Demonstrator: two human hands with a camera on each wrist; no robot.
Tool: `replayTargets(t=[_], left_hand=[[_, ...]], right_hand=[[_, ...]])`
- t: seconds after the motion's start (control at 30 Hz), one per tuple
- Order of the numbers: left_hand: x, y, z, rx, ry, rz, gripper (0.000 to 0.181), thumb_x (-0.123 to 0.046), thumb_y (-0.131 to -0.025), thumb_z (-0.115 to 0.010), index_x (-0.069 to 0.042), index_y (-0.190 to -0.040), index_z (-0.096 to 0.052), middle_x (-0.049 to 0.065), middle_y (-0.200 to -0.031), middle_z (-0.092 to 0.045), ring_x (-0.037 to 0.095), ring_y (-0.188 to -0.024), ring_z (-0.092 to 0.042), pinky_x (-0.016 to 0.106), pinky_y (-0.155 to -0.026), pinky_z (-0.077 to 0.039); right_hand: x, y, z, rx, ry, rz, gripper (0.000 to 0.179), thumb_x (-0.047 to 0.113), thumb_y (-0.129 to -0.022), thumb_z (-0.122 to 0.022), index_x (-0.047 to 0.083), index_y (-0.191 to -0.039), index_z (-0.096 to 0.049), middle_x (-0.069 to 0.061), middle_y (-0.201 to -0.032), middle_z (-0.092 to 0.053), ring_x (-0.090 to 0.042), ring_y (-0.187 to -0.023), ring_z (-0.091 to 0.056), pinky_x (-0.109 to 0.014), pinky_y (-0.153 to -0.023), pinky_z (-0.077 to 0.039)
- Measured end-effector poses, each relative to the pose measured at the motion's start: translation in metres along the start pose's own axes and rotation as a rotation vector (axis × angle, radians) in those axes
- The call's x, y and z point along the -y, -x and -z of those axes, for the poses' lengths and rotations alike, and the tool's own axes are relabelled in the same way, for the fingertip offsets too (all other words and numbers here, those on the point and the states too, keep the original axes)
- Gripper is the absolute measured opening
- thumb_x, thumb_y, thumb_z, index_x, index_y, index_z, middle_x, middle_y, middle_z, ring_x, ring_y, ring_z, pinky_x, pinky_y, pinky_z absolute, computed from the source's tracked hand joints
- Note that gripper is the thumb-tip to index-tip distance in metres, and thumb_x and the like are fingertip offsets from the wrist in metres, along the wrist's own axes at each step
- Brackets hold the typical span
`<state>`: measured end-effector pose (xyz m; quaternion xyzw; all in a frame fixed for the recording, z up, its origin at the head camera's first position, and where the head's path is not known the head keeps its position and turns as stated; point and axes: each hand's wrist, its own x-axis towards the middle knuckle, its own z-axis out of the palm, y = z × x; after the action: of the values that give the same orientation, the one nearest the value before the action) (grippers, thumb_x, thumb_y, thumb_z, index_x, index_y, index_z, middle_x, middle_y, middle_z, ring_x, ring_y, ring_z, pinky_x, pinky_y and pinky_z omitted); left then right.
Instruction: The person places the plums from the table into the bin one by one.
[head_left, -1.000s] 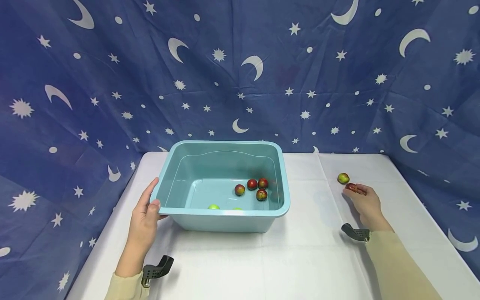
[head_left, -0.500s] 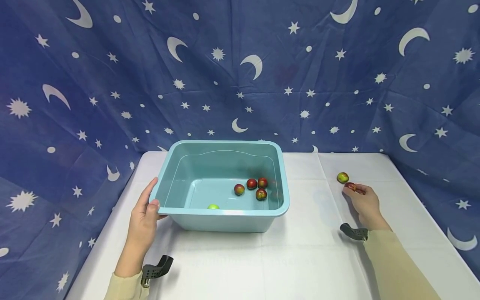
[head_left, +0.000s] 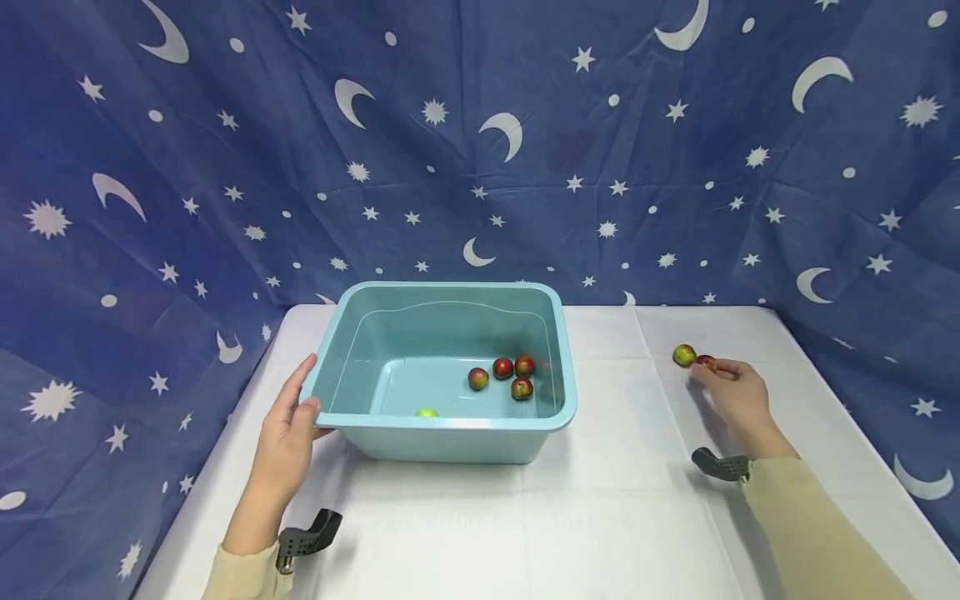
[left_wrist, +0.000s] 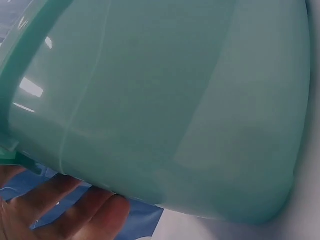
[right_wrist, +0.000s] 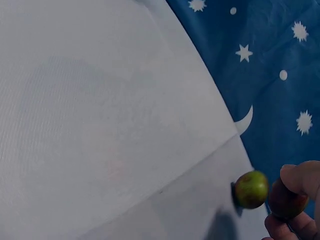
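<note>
My left hand (head_left: pixel 283 442) grips the left rim of a light blue plastic tub (head_left: pixel 442 437). In the left wrist view its fingers (left_wrist: pixel 107 217) reach along the tub's outer wall (left_wrist: pixel 150 125). At the table's right side, my right hand (head_left: pixel 738 400) pinches a small dark-red plum-like fruit (head_left: pixel 707 362) between thumb and fingers. A greenish-yellow fruit with a red tinge (head_left: pixel 684 355) lies on the cloth just beside it. From the right wrist, the held fruit (right_wrist: pixel 286 201) looks dark and partly covered by the thumb.
Inside the tub sit several red fruits (head_left: pixel 522 387), grouped toward its right, and a bright green one (head_left: pixel 427 412) partly hidden by the front rim. A white cloth (head_left: pixel 480 525) covers the table. Blue star-and-moon fabric (head_left: pixel 450 167) hangs at the back and sides.
My right hand has shifted slightly forward and right, with the red fruit in its fingers. The left hand stays on the tub. A second green sliver at the front rim has gone from sight.
</note>
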<state>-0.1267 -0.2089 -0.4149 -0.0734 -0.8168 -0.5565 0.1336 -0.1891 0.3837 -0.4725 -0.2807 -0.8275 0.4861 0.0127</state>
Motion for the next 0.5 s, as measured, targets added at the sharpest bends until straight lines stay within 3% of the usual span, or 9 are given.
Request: replayTargets(t=[0.17, 0.33, 0.5], left_hand=[[-0.002, 0.001, 0.001, 0.023, -0.009, 0.020, 0.048, -0.019, -0.105, -0.033, -0.026, -0.153, -0.031, 0.011, -0.151, -0.032, 0.022, -0.104, -0.059, 0.030, -0.073, -0.057], [-0.003, 0.001, 0.002, 0.051, -0.006, 0.015, 0.050, -0.020, -0.105, -0.038, -0.026, -0.154, -0.028, 0.013, -0.152, -0.031, 0.025, -0.106, -0.058, 0.030, -0.073, -0.057], [-0.002, 0.000, 0.003, 0.057, -0.003, -0.004, 0.052, -0.018, -0.104, -0.041, -0.026, -0.154, -0.028, 0.014, -0.152, -0.031, 0.020, -0.106, -0.058, 0.030, -0.073, -0.057]], right_hand=[[0.018, 0.009, 0.003, 0.022, 0.021, 0.083, 0.085, 0.058, -0.090, -0.056, -0.001, -0.146, -0.032, -0.021, -0.135, -0.043, -0.029, -0.113, -0.045, -0.033, -0.080, -0.044], [0.044, 0.021, 0.003, 0.041, 0.031, 0.162, 0.085, 0.059, -0.089, -0.056, -0.001, -0.145, -0.033, -0.023, -0.137, -0.043, -0.032, -0.118, -0.044, -0.041, -0.089, -0.045], [0.072, 0.033, 0.002, 0.074, 0.007, 0.247, 0.081, 0.058, -0.088, -0.059, 0.000, -0.140, -0.037, -0.018, -0.132, -0.046, -0.026, -0.114, -0.047, -0.027, -0.085, -0.047]])
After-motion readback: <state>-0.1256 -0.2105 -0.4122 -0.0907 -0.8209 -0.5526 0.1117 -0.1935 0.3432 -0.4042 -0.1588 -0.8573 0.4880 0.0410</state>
